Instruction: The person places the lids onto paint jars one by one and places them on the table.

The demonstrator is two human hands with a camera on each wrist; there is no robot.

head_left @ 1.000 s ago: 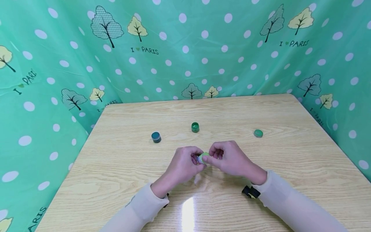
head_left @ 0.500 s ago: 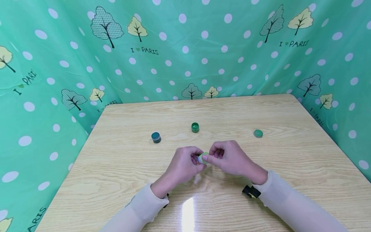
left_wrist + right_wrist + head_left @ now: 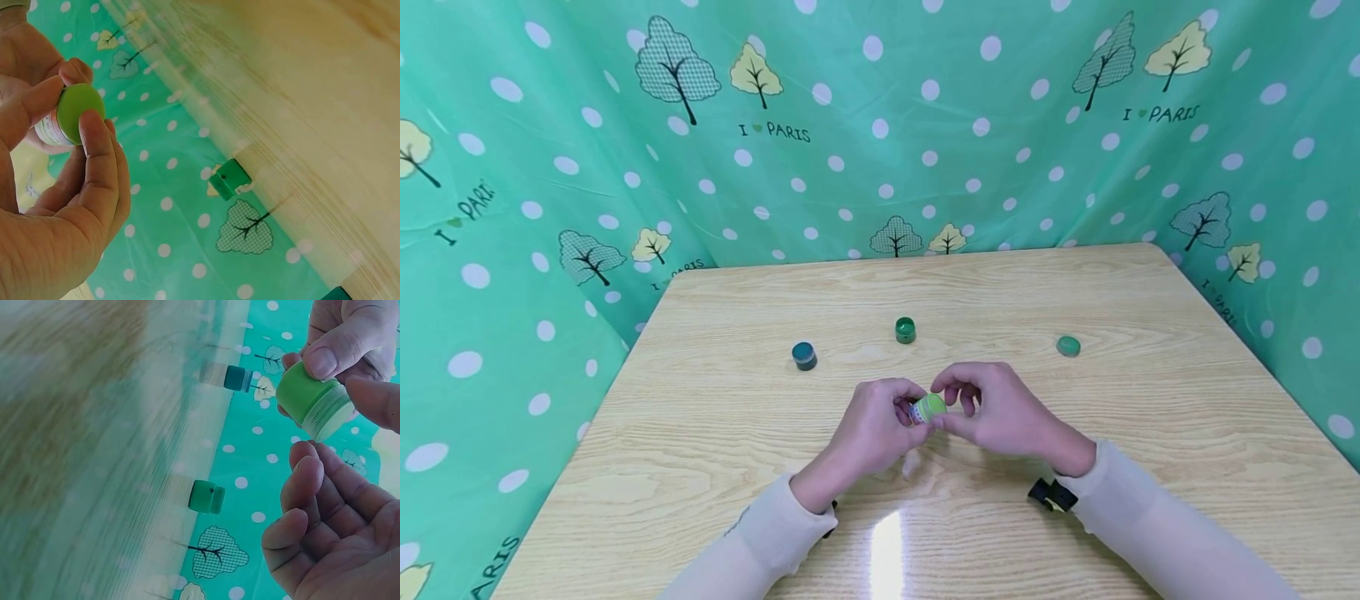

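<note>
My left hand [image 3: 874, 423] pinches the light-green jar [image 3: 932, 406]; at its three o'clock, my right hand [image 3: 998, 410] is loosely curved.

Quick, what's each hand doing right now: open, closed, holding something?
Left hand: closed, holding the small light green jar.
Right hand: open, right beside the jar; whether it touches can't be told.

There are three jars [image 3: 933, 406] [image 3: 906, 331] [image 3: 804, 357], one loose lid [image 3: 1068, 346], two hands [image 3: 877, 425] [image 3: 1000, 412] and one table [image 3: 700, 417].
</note>
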